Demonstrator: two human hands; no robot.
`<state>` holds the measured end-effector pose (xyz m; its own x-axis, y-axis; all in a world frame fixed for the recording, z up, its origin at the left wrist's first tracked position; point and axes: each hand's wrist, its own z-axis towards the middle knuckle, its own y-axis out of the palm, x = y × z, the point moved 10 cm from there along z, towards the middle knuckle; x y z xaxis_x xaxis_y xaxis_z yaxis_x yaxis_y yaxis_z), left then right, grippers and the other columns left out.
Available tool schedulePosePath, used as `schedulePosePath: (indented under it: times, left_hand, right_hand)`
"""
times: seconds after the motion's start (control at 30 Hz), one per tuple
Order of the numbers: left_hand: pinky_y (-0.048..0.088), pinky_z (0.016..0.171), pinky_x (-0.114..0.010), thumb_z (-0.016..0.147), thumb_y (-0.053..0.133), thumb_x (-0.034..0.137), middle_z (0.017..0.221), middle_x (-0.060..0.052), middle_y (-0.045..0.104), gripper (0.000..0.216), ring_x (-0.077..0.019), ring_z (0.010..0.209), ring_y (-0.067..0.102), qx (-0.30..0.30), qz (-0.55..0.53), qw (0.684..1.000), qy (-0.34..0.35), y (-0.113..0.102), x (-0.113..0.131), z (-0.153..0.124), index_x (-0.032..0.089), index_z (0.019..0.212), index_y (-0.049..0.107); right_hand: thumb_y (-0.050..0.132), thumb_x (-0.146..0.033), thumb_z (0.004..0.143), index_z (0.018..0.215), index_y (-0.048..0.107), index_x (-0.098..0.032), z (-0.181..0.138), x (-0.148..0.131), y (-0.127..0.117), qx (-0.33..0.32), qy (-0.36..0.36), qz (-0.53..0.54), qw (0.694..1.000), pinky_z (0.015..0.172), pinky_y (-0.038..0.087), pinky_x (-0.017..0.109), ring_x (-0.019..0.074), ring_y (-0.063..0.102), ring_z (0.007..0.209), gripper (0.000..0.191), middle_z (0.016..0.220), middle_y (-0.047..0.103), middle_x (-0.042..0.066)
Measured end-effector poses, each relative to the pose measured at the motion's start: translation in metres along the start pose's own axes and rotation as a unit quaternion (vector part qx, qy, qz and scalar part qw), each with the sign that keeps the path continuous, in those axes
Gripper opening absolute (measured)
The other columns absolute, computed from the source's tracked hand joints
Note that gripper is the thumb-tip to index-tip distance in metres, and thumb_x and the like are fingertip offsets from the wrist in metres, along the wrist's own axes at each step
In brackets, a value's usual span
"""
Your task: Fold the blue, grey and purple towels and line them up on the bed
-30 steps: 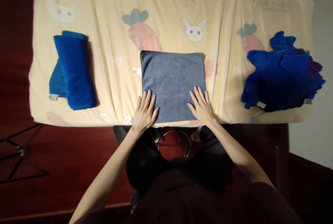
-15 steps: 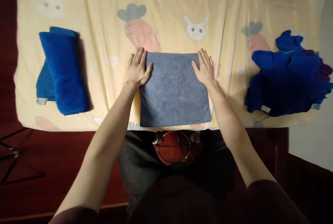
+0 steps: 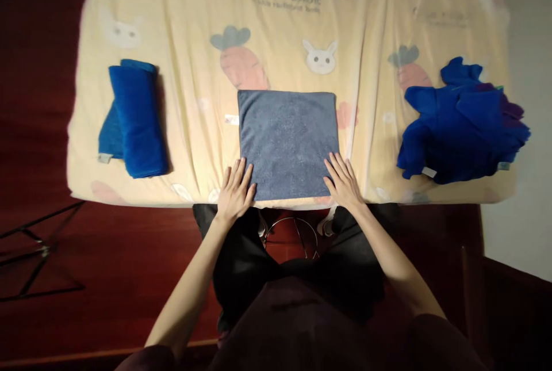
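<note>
A grey-blue towel (image 3: 288, 141) lies flat as a near square at the front edge of the bed, a small white tag sticking out on its left side. My left hand (image 3: 235, 190) rests with fingers stretched at the towel's near left corner. At the near right edge, my right hand (image 3: 344, 182) lies flat, its fingertips on the cloth. Neither hand grips anything. Off to the left sits a pair of folded blue towels (image 3: 140, 123), one partly over the other. A crumpled heap of blue cloths (image 3: 463, 123) with some purple lies to the right.
The yellow sheet (image 3: 194, 100) with carrots and rabbits covers the surface under the cloths. Black metal stand legs (image 3: 43, 251) are on the red floor at left. A round metal frame (image 3: 291, 221) shows between my legs. A pale wall (image 3: 528, 129) borders the right side.
Both hands have slid from the towel's far corners toward me, to its near corners. The towel's left tag has come into sight. The view has shifted back, showing more of the far edge.
</note>
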<state>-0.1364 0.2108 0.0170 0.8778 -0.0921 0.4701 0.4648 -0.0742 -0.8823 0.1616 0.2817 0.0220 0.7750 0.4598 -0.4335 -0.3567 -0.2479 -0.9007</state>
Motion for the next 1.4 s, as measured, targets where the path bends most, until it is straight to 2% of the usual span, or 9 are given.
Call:
schedulePosePath:
  times: [0.17, 0.33, 0.57, 0.67, 0.87, 0.97, 1.1, 1.27, 1.4]
  left_hand:
    - [0.019, 0.134, -0.056, 0.107, 0.036, 0.042, 0.174, -0.015, 0.028, 0.065, -0.0309, 0.163, 0.020, 0.039, -0.032, 0.997, -0.051, -0.001, -0.003, -0.065, 0.017, 0.167, 0.029]
    - [0.039, 0.125, -0.050, 0.104, 0.044, 0.040, 0.151, -0.017, 0.059, 0.053, -0.0313, 0.145, 0.051, 0.103, -0.111, 0.984, -0.094, -0.009, -0.012, -0.086, 0.018, 0.151, 0.052]
    - [0.044, 0.119, -0.048, 0.097, 0.052, 0.032, 0.138, -0.012, 0.067, 0.042, -0.0307, 0.131, 0.059, 0.127, -0.146, 0.979, -0.072, -0.015, -0.013, -0.078, 0.023, 0.136, 0.065]
    - [0.046, 0.117, -0.045, 0.095, 0.055, 0.030, 0.136, -0.013, 0.066, 0.042, -0.0291, 0.129, 0.060, 0.133, -0.164, 0.976, -0.046, -0.019, -0.007, -0.073, 0.022, 0.134, 0.067]
    - [0.051, 0.109, -0.045, 0.091, 0.057, 0.029, 0.130, -0.013, 0.070, 0.041, -0.0285, 0.123, 0.064, 0.135, -0.202, 0.967, -0.082, -0.024, -0.014, -0.067, 0.020, 0.130, 0.068]
    - [0.053, 0.105, -0.045, 0.088, 0.060, 0.028, 0.120, -0.012, 0.074, 0.043, -0.0276, 0.112, 0.068, 0.115, -0.221, 0.965, -0.082, -0.023, -0.013, -0.062, 0.017, 0.129, 0.068]
    - [0.053, 0.104, -0.043, 0.087, 0.060, 0.027, 0.117, -0.011, 0.073, 0.038, -0.0276, 0.113, 0.066, 0.115, -0.216, 0.968, -0.064, -0.026, -0.007, -0.056, 0.019, 0.122, 0.071]
    - [0.053, 0.102, -0.041, 0.088, 0.055, 0.023, 0.113, -0.011, 0.071, 0.036, -0.0257, 0.110, 0.065, 0.128, -0.205, 0.969, -0.040, -0.027, -0.005, -0.048, 0.018, 0.119, 0.073]
    - [0.054, 0.097, -0.039, 0.084, 0.055, 0.016, 0.107, -0.009, 0.069, 0.039, -0.0236, 0.099, 0.066, 0.136, -0.196, 0.970, -0.035, -0.023, -0.018, -0.047, 0.019, 0.117, 0.075]
  right_hand:
    - [0.042, -0.036, 0.106, 0.163, 0.041, -0.021, -0.078, 0.014, -0.002, 0.073, 0.070, 0.038, 0.994, 0.133, 0.023, 0.061, 0.0287, 0.027, 0.162, 0.059, 0.170, 0.036, 0.012]
    - [0.048, -0.037, 0.102, 0.143, 0.063, -0.022, -0.115, 0.024, -0.017, 0.231, 0.123, 0.149, 0.954, 0.121, 0.046, 0.052, 0.0304, 0.057, 0.142, 0.046, 0.144, 0.066, 0.016]
    - [0.061, -0.034, 0.087, 0.124, 0.070, -0.015, -0.099, 0.044, -0.012, 0.275, 0.159, 0.281, 0.906, 0.108, 0.053, 0.050, 0.0316, 0.070, 0.116, 0.042, 0.125, 0.074, 0.019]
    - [0.062, -0.031, 0.083, 0.118, 0.073, -0.015, -0.091, 0.044, -0.014, 0.265, 0.162, 0.282, 0.908, 0.105, 0.054, 0.049, 0.0295, 0.069, 0.107, 0.039, 0.120, 0.076, 0.017]
    - [0.062, -0.024, 0.080, 0.113, 0.075, -0.016, -0.088, 0.032, -0.030, 0.285, 0.138, 0.249, 0.915, 0.104, 0.053, 0.045, 0.0269, 0.066, 0.104, 0.036, 0.117, 0.076, 0.014]
    - [0.066, -0.023, 0.075, 0.109, 0.076, -0.016, -0.082, 0.035, -0.023, 0.249, 0.144, 0.271, 0.919, 0.096, 0.057, 0.044, 0.0249, 0.068, 0.093, 0.035, 0.111, 0.077, 0.013]
    - [0.069, -0.023, 0.071, 0.105, 0.077, -0.017, -0.080, 0.042, -0.020, 0.263, 0.150, 0.258, 0.918, 0.096, 0.056, 0.042, 0.0263, 0.067, 0.100, 0.036, 0.109, 0.075, 0.012]
    - [0.067, -0.024, 0.071, 0.109, 0.078, -0.016, -0.075, 0.049, -0.007, 0.247, 0.162, 0.276, 0.915, 0.080, 0.056, 0.037, 0.0187, 0.061, 0.072, 0.040, 0.086, 0.069, 0.004]
    - [0.065, -0.022, 0.070, 0.111, 0.078, -0.015, -0.072, 0.052, -0.002, 0.220, 0.164, 0.287, 0.918, 0.074, 0.055, 0.033, 0.0166, 0.057, 0.065, 0.044, 0.072, 0.061, -0.001]
